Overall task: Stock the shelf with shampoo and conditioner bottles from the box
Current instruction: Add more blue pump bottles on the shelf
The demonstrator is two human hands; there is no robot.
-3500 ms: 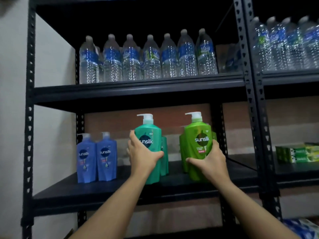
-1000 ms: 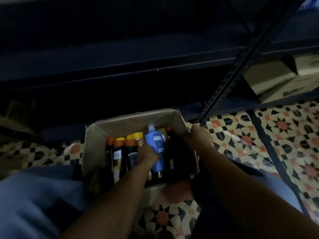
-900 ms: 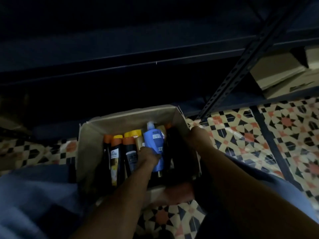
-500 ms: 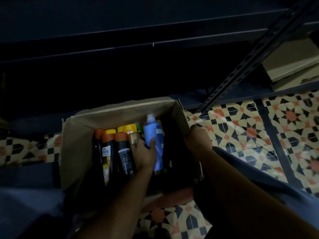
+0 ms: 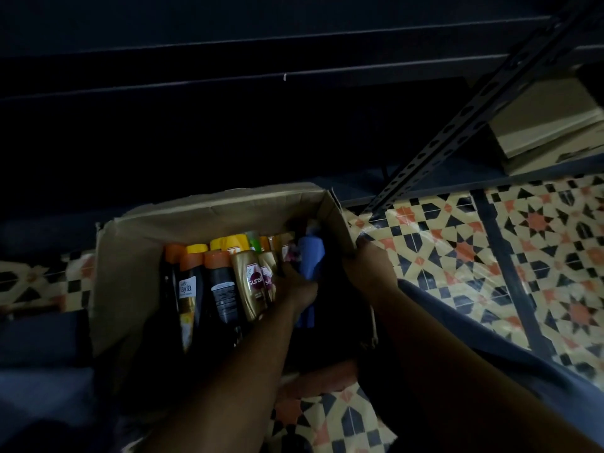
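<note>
On the patterned floor, at the foot of the dark shelving:

Box: an open cardboard box (image 5: pixel 137 256) sits on the tiles, hard against the bottom of the rack, its flaps up and its far wall in the light.

Bottles inside: they stand packed in the middle and right of the box. Dark bottles with orange caps (image 5: pixel 222 289) are at the left of the group, yellow-capped ones (image 5: pixel 233 241) lie behind, and two gold Sunsilk bottles (image 5: pixel 253 286) stand just left of the reaching hand.

Blue bottle: a blue bottle (image 5: pixel 312 256) stands upright near the right wall of the box, its cap lost in shadow.

Left hand: the left hand (image 5: pixel 299 286) is down among the bottles, between the gold ones and the blue one. Its fingers are curled in at the blue bottle, though it is too dim to tell whether they actually have hold of it.

Right hand: the right hand (image 5: pixel 369 269) grips the top edge of the box's right wall, fingers folded over the cardboard.

Shelving: a perforated black upright (image 5: pixel 457 125) slants up to the right; the low shelf behind the box is in deep shadow.

Further right: pale flat cartons (image 5: pixel 549 125) lie on the bottom shelf of the next bay.

Floor: star-patterned tiles (image 5: pixel 539 240) in cream, black and orange.
</note>
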